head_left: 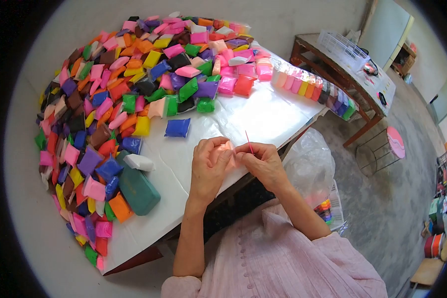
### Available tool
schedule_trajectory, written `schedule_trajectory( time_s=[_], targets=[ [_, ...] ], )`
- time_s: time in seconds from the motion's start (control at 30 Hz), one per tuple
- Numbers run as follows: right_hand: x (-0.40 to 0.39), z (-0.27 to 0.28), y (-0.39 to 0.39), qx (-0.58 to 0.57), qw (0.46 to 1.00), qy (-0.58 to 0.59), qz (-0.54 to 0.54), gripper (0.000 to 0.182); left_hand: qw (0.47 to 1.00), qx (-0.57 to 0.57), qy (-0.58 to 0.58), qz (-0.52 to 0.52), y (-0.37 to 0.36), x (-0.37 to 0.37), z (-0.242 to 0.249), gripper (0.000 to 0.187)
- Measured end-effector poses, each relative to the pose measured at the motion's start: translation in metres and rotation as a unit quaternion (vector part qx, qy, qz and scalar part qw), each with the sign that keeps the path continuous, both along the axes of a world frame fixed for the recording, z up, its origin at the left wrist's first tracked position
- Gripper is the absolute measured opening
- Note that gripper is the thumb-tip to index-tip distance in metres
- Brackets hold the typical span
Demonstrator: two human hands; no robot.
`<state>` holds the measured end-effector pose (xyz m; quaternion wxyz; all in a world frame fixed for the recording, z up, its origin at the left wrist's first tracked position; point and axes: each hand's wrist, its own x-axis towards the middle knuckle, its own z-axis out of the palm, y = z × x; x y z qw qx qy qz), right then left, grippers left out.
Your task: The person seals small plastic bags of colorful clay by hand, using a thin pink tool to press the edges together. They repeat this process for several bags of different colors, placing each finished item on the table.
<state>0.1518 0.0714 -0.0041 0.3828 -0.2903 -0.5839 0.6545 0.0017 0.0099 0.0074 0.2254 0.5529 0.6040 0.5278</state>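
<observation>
Near the table's front edge, my left hand [209, 166] is closed on a small peach packet [225, 150]. Beside it, my right hand [261, 163] pinches a thin red strip [249, 140] that sticks up above the fingers, close to the packet's edge. The fingertips of both hands nearly meet. A blue packet [177, 128] lies by itself on the white table cover, beyond my left hand. To the left, a large heap of colourful packets [129, 89] spreads over the table.
A green case [138, 190] lies by the heap with a white packet [139, 162] on it. Bagged packets [308, 89] line the table's right end. A clear plastic bag [310, 161] is right of my right arm. Beyond stand another table [323, 52] and a pink-topped stool [396, 142].
</observation>
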Motion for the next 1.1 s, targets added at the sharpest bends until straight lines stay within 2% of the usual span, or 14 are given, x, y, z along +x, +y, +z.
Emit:
schedule_trajectory(
  time_s=[0.13, 0.27, 0.43, 0.67, 0.83, 0.97, 1.1],
  targets=[
    [0.0, -0.001, 0.0, -0.001, 1.0, -0.007, -0.001, 0.017, 0.998, 0.006, -0.053, 0.017, 0.001, 0.004, 0.0, 0.021],
    [0.001, 0.0, 0.0, 0.011, 1.0, -0.012, -0.001, 0.017, 1.0, 0.002, -0.017, 0.006, 0.0, 0.003, -0.001, 0.02],
    [0.002, -0.007, -0.001, 0.094, 0.995, -0.03, -0.024, 0.017, 0.996, 0.049, 0.081, -0.002, 0.0, 0.004, -0.001, 0.021],
    [-0.003, -0.008, -0.012, 0.135, 0.986, -0.057, -0.084, 0.015, 0.997, 0.044, 0.066, -0.013, -0.002, 0.005, 0.001, 0.02],
    [-0.003, 0.004, -0.022, 0.225, 0.956, -0.122, -0.146, 0.016, 0.997, 0.067, 0.041, -0.017, -0.001, 0.008, -0.002, 0.019],
    [0.0, -0.007, -0.022, 0.311, 0.921, -0.148, -0.182, 0.014, 0.988, 0.1, 0.119, -0.022, 0.001, 0.008, -0.003, 0.018],
    [0.004, -0.004, -0.028, 0.307, 0.919, -0.154, -0.196, 0.014, 0.98, 0.101, 0.17, -0.035, 0.001, 0.012, 0.004, 0.019]
  ],
)
